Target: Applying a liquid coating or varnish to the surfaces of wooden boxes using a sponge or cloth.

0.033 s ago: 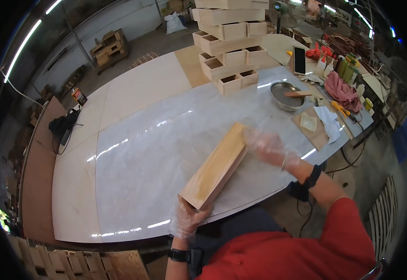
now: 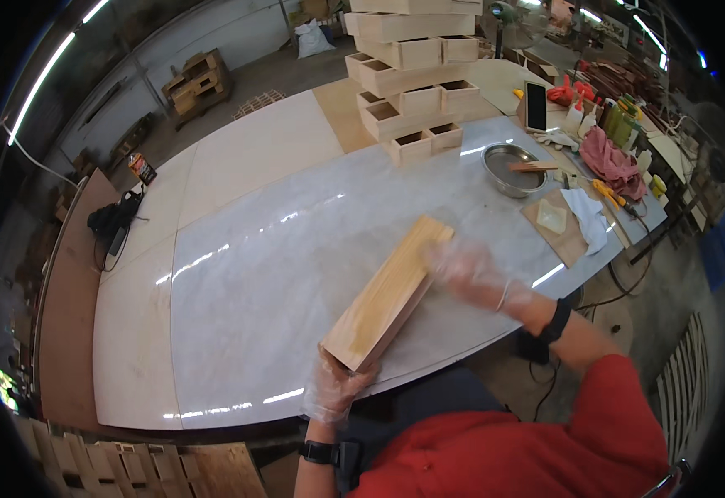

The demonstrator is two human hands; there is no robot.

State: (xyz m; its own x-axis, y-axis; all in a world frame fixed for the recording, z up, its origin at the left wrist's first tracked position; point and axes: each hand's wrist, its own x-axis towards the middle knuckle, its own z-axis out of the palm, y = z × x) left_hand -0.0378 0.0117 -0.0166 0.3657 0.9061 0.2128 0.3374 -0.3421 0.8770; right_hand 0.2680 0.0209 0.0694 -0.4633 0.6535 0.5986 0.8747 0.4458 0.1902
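Observation:
A long pale wooden box [image 2: 387, 290] is held aslant over the table, its near end toward me. Its upper face is yellower and darker over much of its length, with a paler patch at the near corner. My left hand [image 2: 338, 386], in a clear plastic glove, is closed around that near end. At the far end, my right hand [image 2: 466, 270], also gloved, is on or just over the upper face and right edge. Motion smears its fingers, so whether it holds anything cannot be made out.
A tall stack of pale wooden boxes [image 2: 412, 101] stands at the table's far side. To its right are a metal bowl [image 2: 514, 189] with a wooden stick across it, a white cloth [image 2: 585, 220], a pink cloth [image 2: 607, 162], bottles and a phone [image 2: 535, 108]. Clear sheeting [image 2: 246, 307] covers the tabletop.
My right hand has shifted slightly left and toward me along the box, showing more of its far end. My left hand keeps its hold.

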